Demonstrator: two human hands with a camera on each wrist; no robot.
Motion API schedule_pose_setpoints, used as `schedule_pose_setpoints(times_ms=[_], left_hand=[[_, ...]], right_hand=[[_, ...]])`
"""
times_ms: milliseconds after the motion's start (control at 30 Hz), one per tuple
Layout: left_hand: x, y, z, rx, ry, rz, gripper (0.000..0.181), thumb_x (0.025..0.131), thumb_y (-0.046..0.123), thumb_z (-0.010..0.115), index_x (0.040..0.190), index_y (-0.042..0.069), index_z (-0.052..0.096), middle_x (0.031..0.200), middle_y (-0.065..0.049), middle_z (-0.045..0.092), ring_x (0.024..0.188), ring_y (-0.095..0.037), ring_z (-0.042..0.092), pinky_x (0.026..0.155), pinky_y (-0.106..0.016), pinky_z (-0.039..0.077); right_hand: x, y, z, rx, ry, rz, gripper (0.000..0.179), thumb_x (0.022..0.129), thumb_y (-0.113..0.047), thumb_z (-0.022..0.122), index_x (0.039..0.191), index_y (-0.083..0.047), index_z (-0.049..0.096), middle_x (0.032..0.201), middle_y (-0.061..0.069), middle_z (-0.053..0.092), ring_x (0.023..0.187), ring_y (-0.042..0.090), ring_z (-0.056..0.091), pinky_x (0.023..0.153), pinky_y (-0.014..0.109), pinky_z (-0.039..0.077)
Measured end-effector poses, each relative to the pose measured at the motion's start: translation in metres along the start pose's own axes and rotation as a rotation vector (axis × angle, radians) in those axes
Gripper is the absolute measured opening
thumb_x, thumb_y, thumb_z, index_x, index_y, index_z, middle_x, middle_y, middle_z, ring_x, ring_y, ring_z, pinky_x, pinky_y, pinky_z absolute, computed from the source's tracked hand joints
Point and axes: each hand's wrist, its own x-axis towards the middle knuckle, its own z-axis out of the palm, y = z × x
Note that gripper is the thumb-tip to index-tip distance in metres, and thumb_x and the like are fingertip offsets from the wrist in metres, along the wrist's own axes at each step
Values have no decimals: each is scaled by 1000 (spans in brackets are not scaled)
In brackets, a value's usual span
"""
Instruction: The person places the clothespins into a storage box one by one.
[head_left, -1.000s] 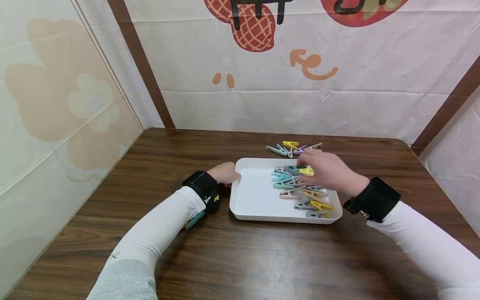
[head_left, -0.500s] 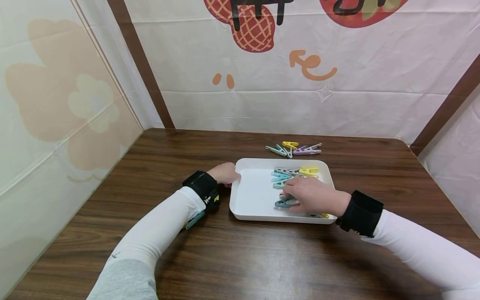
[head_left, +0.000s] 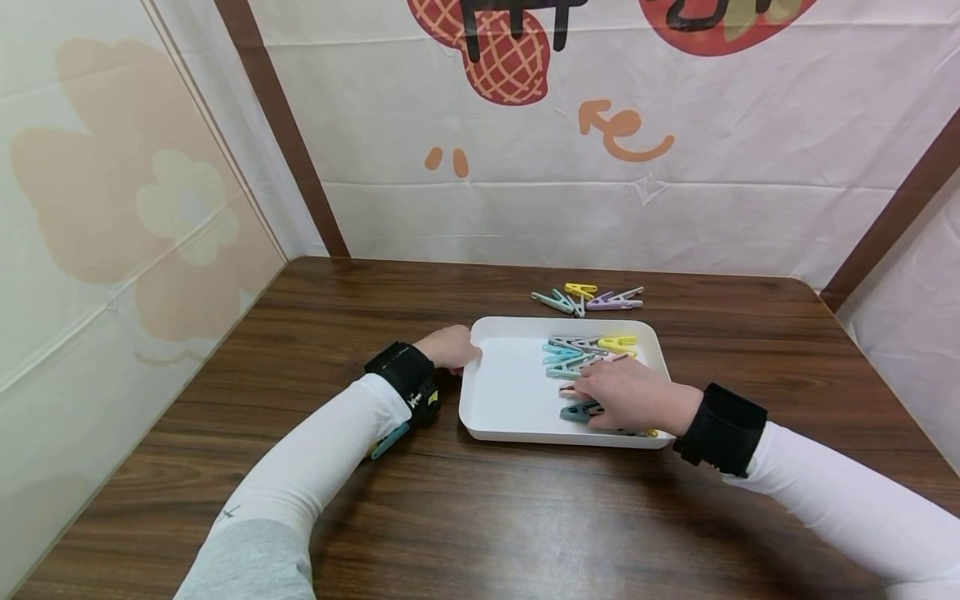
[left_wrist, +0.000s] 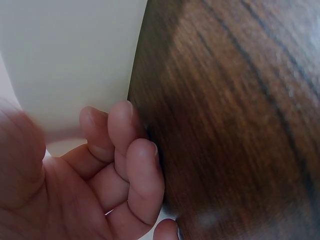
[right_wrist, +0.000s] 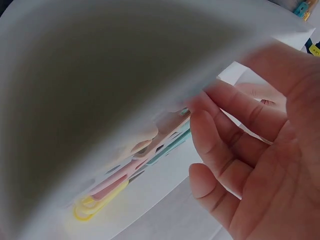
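A white tray [head_left: 510,412] lies on the table with rows of clothespins in its right half. At the tray's left end my left hand [head_left: 448,347] grips the rim, its fingers [left_wrist: 142,175] curled against the outer wall in the left wrist view. Over the tray's right front part, my right hand [head_left: 628,395] pinches a dark teal clothespin [head_left: 577,412] low above the tray floor. Beyond it lie light blue clothespins [head_left: 561,354] and a yellow clothespin [head_left: 618,342]. The right palm hides several others; in the right wrist view the tray wall blocks the held clothespin.
Behind the tray, a loose group of clothespins lies on the wooden table [head_left: 420,517], among them a yellow clothespin [head_left: 581,289] and a purple clothespin [head_left: 613,303]. A printed cloth [head_left: 525,208] hangs along the table's far edge.
My right hand has come from the tray's back row toward its front with the dark teal clothespin, then shifted slightly right. The left hand has stayed on the rim.
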Motion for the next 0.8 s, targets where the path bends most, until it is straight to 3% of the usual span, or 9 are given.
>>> schedule_pose_setpoints(times_ms=[367,567,667,800], left_hand=[[1,-1,1,0,6,0,19,91,13,50,88,0,63,66,-7,59,59,-18,54,56,-26,41],[2,-2,2,5,12,9,19,90,13,50,82,2,62,62,-5,57,56,-17,53,55,-26,40],[3,-4,2,-1,16,7,18,89,13,50,85,1,63,64,-6,59,57,-17,54,56,-26,40],[3,-5,3,-13,16,2,19,89,13,49,89,0,64,67,-7,61,59,-18,55,57,-26,41]], right_hand=[[-3,0,-3,13,27,10,21,83,-31,77,83,-16,62,76,-8,51,66,10,44,60,27,38],[-4,15,-15,17,219,12,15,87,-28,73,89,-14,67,84,-2,60,68,7,50,58,26,43],[-6,31,-22,16,286,85,14,87,-24,72,93,-12,68,88,1,62,68,9,52,58,29,44],[-11,54,-31,21,296,225,15,90,-23,68,99,-11,68,90,1,64,73,13,56,62,34,46]])
